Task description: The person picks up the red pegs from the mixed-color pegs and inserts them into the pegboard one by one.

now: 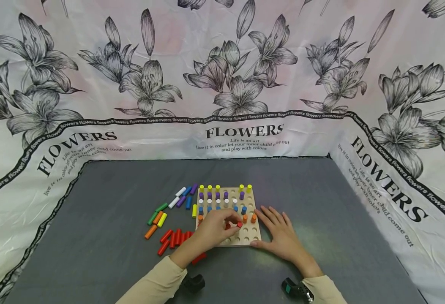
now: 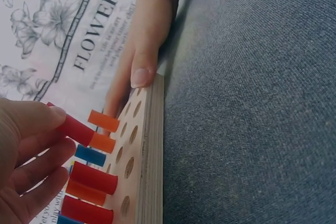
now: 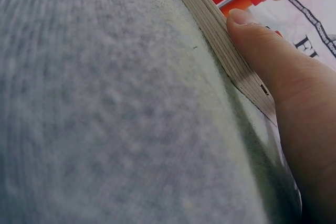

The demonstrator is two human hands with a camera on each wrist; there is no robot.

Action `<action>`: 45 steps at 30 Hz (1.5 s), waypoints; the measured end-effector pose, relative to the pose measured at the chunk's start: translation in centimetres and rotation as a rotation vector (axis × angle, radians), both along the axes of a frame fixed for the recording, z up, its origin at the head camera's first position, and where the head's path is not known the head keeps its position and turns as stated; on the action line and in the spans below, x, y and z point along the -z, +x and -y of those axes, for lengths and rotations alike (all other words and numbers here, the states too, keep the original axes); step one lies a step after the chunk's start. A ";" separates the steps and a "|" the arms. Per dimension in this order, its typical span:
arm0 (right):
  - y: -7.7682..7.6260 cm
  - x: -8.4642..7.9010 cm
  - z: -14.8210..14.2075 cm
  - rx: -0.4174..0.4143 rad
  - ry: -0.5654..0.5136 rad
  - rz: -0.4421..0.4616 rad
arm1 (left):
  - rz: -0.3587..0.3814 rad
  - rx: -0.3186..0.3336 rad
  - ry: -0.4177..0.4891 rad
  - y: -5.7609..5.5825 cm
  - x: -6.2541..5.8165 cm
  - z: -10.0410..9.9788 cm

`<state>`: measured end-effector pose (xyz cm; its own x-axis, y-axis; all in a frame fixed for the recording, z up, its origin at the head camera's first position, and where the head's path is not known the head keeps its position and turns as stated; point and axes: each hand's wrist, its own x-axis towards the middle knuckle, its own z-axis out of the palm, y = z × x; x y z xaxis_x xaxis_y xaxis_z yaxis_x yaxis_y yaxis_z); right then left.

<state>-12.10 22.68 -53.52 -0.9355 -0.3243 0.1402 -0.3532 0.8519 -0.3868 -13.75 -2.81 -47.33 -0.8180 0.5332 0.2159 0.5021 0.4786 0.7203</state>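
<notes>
My left hand [image 1: 212, 230] pinches a red peg [image 1: 239, 224] between thumb and fingers, over the front part of a wooden pegboard [image 1: 253, 234]. In the left wrist view this red peg [image 2: 72, 127] is tilted, its lower end close to the orange pegs [image 2: 104, 121]. Red pegs [image 2: 94, 178] stand in the board beside it. My right hand [image 1: 281, 238] lies with spread fingers along the board's right side, the thumb [image 3: 249, 27] on its front corner. Behind the hands stand rows of yellow [image 1: 241, 187], purple [image 1: 226, 195], white and blue pegs; the left hand hides part of the board.
Loose red pegs [image 1: 172, 240] lie left of the board, some partly behind the left forearm. Farther left and back are loose green [image 1: 152, 218], orange, yellow, white, blue and purple pegs. A flower-printed cloth [image 1: 241, 143] borders the grey table [image 1: 108, 202] at the back and sides.
</notes>
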 end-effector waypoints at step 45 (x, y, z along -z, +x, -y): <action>0.1 0.0 0.1 -0.001 0.002 -0.004 | 0.014 -0.046 -0.059 -0.2 1.8 -0.3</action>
